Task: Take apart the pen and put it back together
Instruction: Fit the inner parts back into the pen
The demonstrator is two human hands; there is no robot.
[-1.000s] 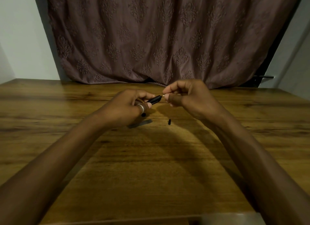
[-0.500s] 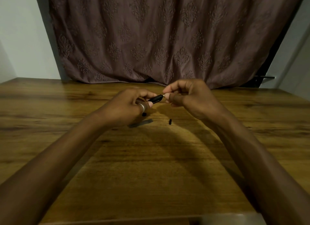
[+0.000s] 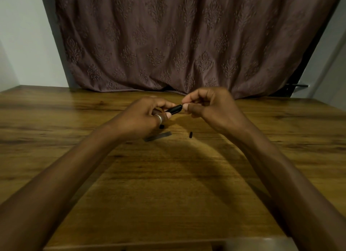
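Two hands grip one slim black plastic pen barrel [image 3: 174, 109]: left hand [image 3: 144, 118] wrapped around it, right hand [image 3: 209, 104] pinching its end, above the wooden table [image 3: 168, 185].

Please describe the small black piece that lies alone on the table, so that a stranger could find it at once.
On the wooden table, look just below the right hand. There the small black piece lies alone on bare wood. Unlike the longer grey strip to its left, it is short, stubby and touched by nothing.

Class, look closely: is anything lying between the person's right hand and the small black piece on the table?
Nothing visible does. The small black piece lies alone on bare table, just below the right hand, which is pinching the end of the pen barrel.
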